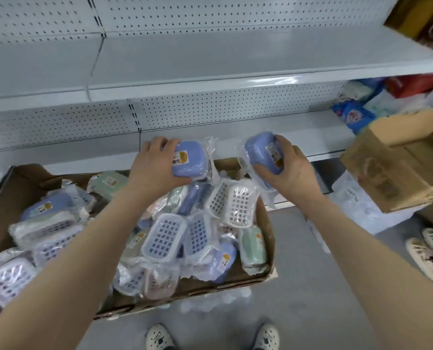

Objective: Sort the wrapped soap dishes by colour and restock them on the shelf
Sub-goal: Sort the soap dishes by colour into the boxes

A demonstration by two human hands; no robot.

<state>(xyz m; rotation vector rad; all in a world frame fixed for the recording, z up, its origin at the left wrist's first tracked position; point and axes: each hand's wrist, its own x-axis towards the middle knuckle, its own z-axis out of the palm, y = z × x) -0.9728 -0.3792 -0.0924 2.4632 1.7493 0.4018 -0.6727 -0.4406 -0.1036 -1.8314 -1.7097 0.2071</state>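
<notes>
Above box (pixel 235 284): hands grip two blue, plastic-wrapped, labelled soap dishes (pixel 189 157).

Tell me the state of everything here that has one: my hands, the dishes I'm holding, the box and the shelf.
Left hand, gripping one dish.
Right hand, gripping another.
Left blue soap dish, wrapped, held up.
Right blue soap dish, wrapped, held tilted.
Cardboard box, open, heaped with wrapped dishes of mixed colours.
Shelf, no soap dishes on it yet.

Left hand (pixel 151 164), right hand (pixel 287 170) each grip blue soap dish, apparently above box (pixel 235 284).
</notes>
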